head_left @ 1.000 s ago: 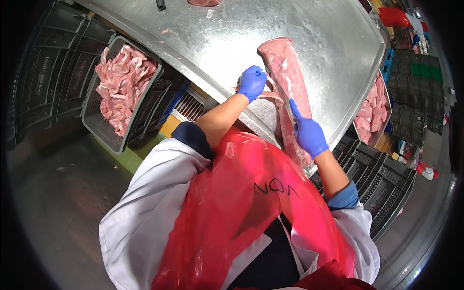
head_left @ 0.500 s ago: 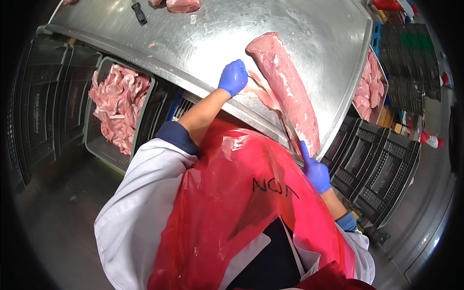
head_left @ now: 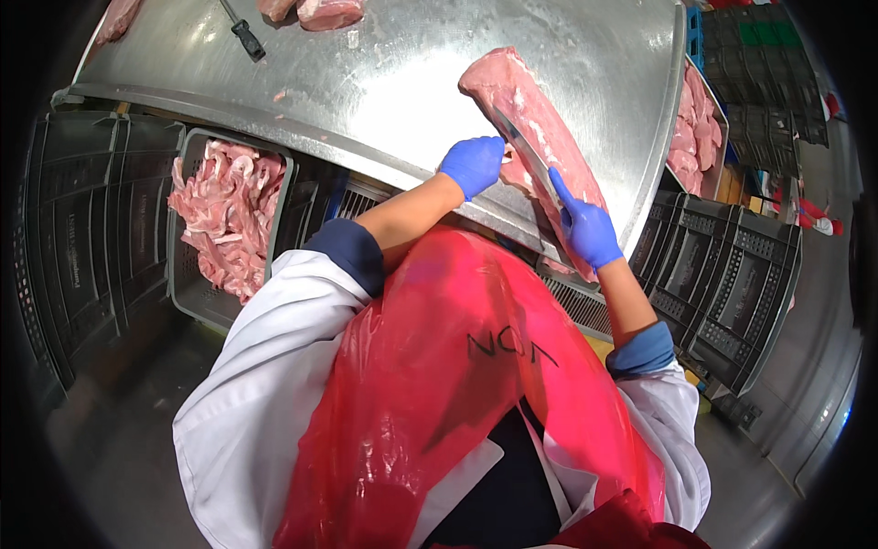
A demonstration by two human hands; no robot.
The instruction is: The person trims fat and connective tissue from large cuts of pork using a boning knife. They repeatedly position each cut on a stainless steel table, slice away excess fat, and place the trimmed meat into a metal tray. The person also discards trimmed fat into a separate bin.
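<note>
A long pink boneless loin of meat (head_left: pixel 541 114) lies slantwise on the steel table (head_left: pixel 631 91), its near end toward the table's front edge. My right hand (head_left: pixel 590 231), in a blue glove, is closed round a knife (head_left: pixel 525 146), whose handle is mostly hidden. The index finger stretches forward along the knife. The blade lies along the loin's left side, tip pointing away from me. My left hand (head_left: pixel 474 166), also gloved in blue, is closed on a thin meat strip (head_left: pixel 518 172) beside the blade. Part of this strip hangs over the table edge below my right hand.
A grey crate (head_left: pixel 214 304) full of meat trimmings stands left of the table. Black crates (head_left: pixel 718 279) stand at the right, near a container of meat pieces (head_left: pixel 692 137). A black-handled tool (head_left: pixel 247 40) and more meat (head_left: pixel 329 13) lie on the table's far side.
My right hand has moved the knife away from me along the loin, from its near end toward the middle. My left hand has shifted right, closer to the loin. The view has shifted slightly.
</note>
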